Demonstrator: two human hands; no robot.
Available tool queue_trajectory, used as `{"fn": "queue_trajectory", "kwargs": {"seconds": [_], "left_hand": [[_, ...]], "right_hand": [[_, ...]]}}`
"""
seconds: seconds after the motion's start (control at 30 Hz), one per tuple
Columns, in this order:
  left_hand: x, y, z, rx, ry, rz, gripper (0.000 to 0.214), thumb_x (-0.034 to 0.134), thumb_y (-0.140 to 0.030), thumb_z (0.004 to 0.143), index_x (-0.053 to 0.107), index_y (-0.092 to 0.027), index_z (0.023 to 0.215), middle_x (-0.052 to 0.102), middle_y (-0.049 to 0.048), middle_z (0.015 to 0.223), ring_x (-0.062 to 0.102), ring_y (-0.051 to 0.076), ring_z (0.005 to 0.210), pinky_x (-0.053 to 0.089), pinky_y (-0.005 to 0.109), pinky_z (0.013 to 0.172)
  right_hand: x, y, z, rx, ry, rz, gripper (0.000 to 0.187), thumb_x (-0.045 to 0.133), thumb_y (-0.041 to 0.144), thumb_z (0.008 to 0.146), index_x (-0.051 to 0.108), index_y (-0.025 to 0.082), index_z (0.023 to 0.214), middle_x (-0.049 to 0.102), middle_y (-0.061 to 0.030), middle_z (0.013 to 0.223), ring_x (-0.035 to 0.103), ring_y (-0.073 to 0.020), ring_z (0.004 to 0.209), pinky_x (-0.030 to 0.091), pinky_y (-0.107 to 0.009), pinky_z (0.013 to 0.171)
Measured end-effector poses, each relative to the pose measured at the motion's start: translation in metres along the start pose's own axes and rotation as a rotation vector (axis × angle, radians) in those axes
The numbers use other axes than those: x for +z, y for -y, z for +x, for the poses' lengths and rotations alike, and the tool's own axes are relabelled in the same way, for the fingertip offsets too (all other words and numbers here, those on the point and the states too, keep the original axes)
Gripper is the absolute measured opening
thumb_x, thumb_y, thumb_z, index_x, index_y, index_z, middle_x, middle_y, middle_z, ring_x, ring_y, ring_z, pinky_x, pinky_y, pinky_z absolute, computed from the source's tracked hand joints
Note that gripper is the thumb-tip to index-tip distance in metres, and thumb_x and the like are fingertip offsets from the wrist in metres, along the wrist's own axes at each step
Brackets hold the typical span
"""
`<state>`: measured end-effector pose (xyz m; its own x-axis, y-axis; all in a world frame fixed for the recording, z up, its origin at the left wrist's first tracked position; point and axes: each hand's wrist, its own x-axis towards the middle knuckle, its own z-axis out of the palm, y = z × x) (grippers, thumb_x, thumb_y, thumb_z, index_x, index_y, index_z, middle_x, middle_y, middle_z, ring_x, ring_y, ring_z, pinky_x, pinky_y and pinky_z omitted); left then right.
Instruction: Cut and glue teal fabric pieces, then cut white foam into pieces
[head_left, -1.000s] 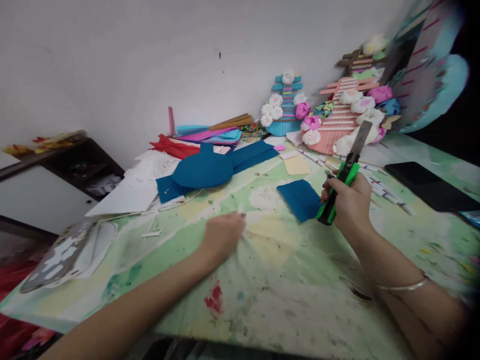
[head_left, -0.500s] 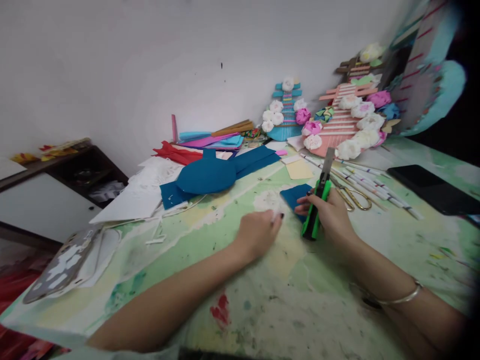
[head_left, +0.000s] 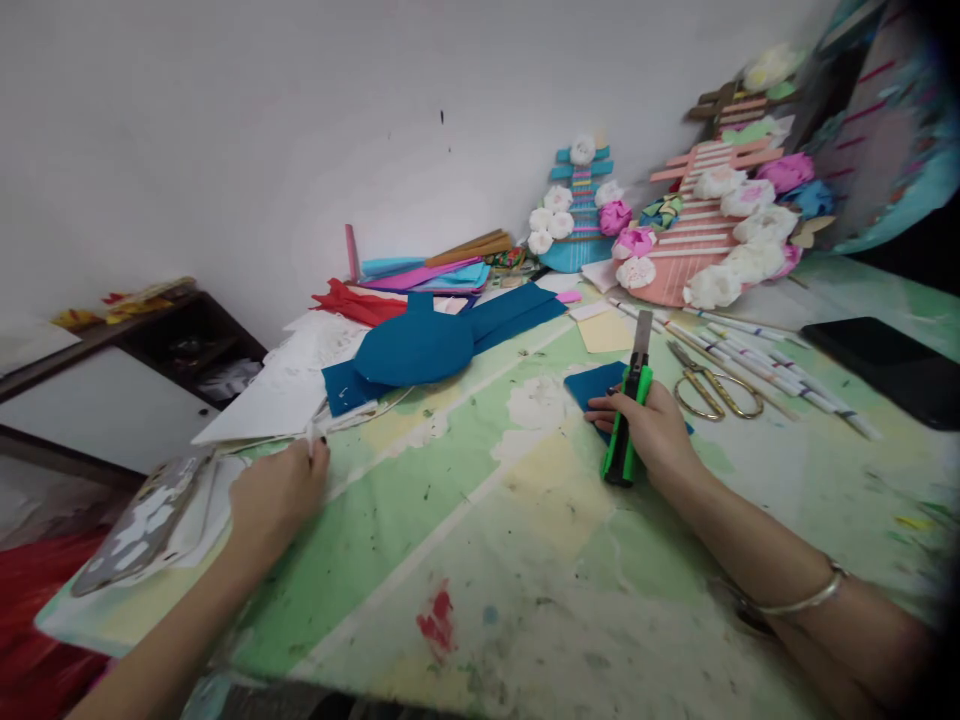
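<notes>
My right hand is wrapped around a green and black utility knife, its metal blade pointing up and away from me. Beneath those fingers lies a small dark blue piece, partly hidden by the hand. On the left side of the table my left hand is closed, thumb and fingers pinching a small white scrap. Just beyond it rest white sheets and a dark blue cut-out shape with an oval body and straight strips.
Gold-handled scissors, rolled white sticks and a black phone lie at the right. Flower-trimmed instrument-shaped crafts stand against the wall. Coloured paper is piled behind. A grey patterned tray sits near the left edge.
My left hand has swung left across the table, from beside the small blue piece to the white sheets. The right hand keeps hold of the knife in nearly the same place.
</notes>
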<state>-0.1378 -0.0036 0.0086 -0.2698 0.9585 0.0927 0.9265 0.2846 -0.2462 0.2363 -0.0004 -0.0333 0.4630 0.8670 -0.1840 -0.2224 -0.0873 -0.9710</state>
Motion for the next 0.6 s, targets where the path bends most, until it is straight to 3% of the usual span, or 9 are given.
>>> {"fn": "queue_trajectory", "kwargs": {"seconds": [0.07,0.13,0.2,0.27,0.37,0.5,0.57,0.6], "left_hand": [[-0.008,-0.019,-0.014,0.11,-0.06,-0.103,0.046,0.028,-0.04,0.092,0.061,-0.015,0.073,0.065,0.0132,0.07,0.06,0.025,0.065,0.035,0.031,0.059],[-0.014,-0.053,-0.034,0.308,-0.075,-0.303,0.047,0.025,-0.04,0.095,0.057,-0.017,0.068,0.061,0.0065,0.062,0.055,0.018,0.059,0.033,0.028,0.059],[-0.015,-0.084,-0.053,0.509,-0.063,-0.422,0.046,0.029,-0.041,0.095,0.056,-0.018,0.064,0.061,0.0046,0.06,0.054,0.016,0.058,0.031,0.027,0.058],[-0.01,-0.098,-0.065,0.596,-0.032,-0.433,0.047,0.03,-0.04,0.095,0.057,-0.018,0.063,0.063,0.005,0.061,0.055,0.017,0.058,0.03,0.028,0.058],[0.002,-0.073,-0.062,0.462,-0.017,-0.282,0.046,0.029,-0.035,0.095,0.061,-0.018,0.068,0.07,0.0102,0.072,0.063,0.022,0.068,0.034,0.029,0.059],[0.012,0.005,-0.035,0.122,0.032,0.025,0.047,0.024,-0.035,0.094,0.065,-0.016,0.08,0.07,0.0167,0.081,0.067,0.031,0.076,0.038,0.032,0.059],[0.01,0.034,-0.023,0.046,0.12,0.086,0.05,0.023,-0.041,0.093,0.065,-0.016,0.082,0.069,0.0188,0.083,0.066,0.035,0.077,0.04,0.035,0.058],[0.007,0.042,-0.019,0.024,0.109,0.095,0.051,0.022,-0.042,0.093,0.064,-0.017,0.082,0.069,0.0187,0.084,0.066,0.035,0.078,0.04,0.036,0.06]], "right_hand": [[0.001,0.0,-0.001,-0.007,-0.005,-0.004,0.017,0.063,0.016,0.071,0.049,0.022,0.077,0.069,-0.0012,0.069,0.068,-0.0154,0.058,0.057,-0.022,0.051],[0.001,0.001,-0.003,-0.013,-0.004,-0.006,0.016,0.063,0.016,0.07,0.049,0.022,0.076,0.069,-0.0018,0.068,0.069,-0.0156,0.058,0.056,-0.021,0.051],[0.001,0.002,-0.004,-0.021,0.0,-0.004,0.016,0.063,0.015,0.069,0.049,0.022,0.076,0.068,-0.0023,0.067,0.069,-0.0164,0.059,0.057,-0.022,0.051],[0.0,0.002,-0.005,-0.027,0.003,0.0,0.017,0.062,0.015,0.069,0.049,0.022,0.076,0.069,-0.0025,0.067,0.069,-0.0175,0.06,0.058,-0.024,0.051],[-0.001,-0.001,-0.003,-0.033,0.01,0.0,0.016,0.062,0.016,0.069,0.048,0.022,0.076,0.069,-0.003,0.067,0.069,-0.018,0.06,0.058,-0.025,0.052],[-0.003,-0.004,0.001,-0.057,0.019,-0.022,0.015,0.061,0.019,0.071,0.048,0.022,0.077,0.069,-0.0032,0.069,0.069,-0.0175,0.061,0.058,-0.025,0.054],[-0.003,-0.004,-0.001,-0.082,0.031,-0.047,0.017,0.062,0.022,0.071,0.047,0.022,0.079,0.068,-0.0025,0.071,0.069,-0.0176,0.061,0.058,-0.027,0.054],[-0.002,-0.004,-0.003,-0.1,0.043,-0.065,0.018,0.062,0.024,0.071,0.046,0.023,0.08,0.068,-0.002,0.072,0.068,-0.0177,0.06,0.058,-0.028,0.054]]}}
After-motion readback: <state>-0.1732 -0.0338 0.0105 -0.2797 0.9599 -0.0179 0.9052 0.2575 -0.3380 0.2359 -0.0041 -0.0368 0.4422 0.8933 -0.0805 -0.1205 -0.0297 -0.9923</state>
